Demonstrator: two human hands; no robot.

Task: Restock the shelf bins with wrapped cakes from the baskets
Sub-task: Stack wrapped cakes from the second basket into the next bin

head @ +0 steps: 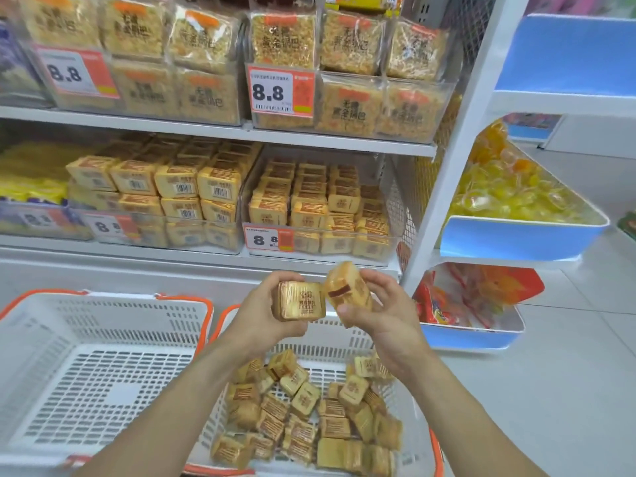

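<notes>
The left hand point(266, 313) grips one square wrapped cake point(298, 301), label facing up. The right hand point(377, 304) pinches a second cake point(347, 289) tilted on edge, probably to align both for stacking. They hover above the far rim of the right basket point(344, 342), a perforated white plastic tub holding loose glossy-wrapped cakes. The clear shelf bin point(320, 215) stands beyond.

Two baskets point(103, 339) side by side before the shelf bins point(320, 235), wrapped cakes point(303, 418) in the right one
</notes>
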